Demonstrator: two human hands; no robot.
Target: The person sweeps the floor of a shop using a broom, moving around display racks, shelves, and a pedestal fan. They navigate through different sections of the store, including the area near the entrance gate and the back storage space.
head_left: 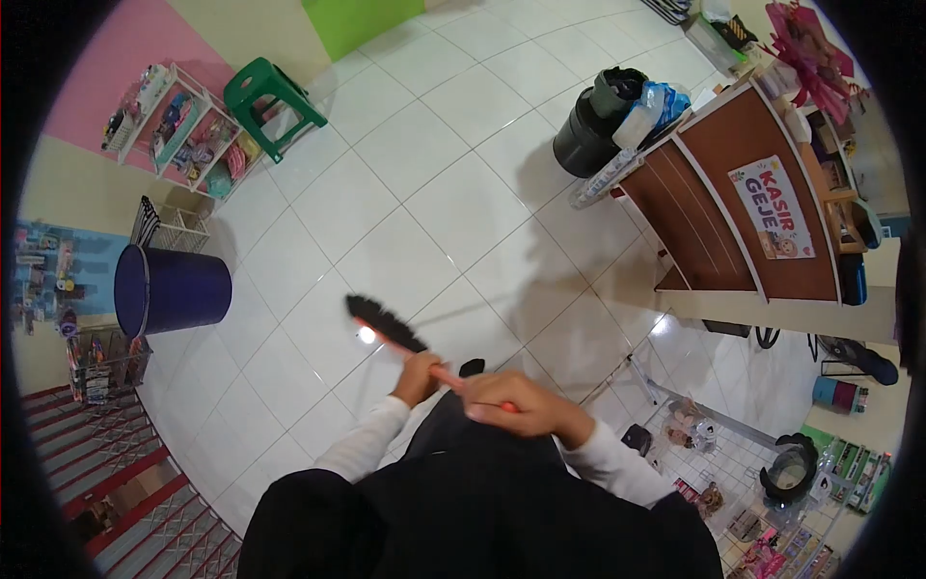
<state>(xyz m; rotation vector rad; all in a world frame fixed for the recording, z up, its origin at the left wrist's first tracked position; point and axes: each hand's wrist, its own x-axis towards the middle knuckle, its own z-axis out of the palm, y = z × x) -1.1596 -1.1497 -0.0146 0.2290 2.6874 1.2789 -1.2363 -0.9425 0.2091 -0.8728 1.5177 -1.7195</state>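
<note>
A brush (388, 328) with black bristles and an orange handle is held across the front of my body, above the white tiled floor (405, 241). Its bristle end points up and to the left in the view. Just behind the bristles, my left hand (418, 377) is closed around the handle. Farther back, my right hand (511, 402) grips the handle near its end, and a bit of orange sticks out past the fingers. Below both hands is my dark clothing (453, 482).
At the left stand a purple bucket (188, 289), a white shelf rack (188, 125) and a green stool (270, 101). To the right are a black bin (584, 140) and a brown counter (694, 212). A wire display (752, 473) with small goods is at lower right.
</note>
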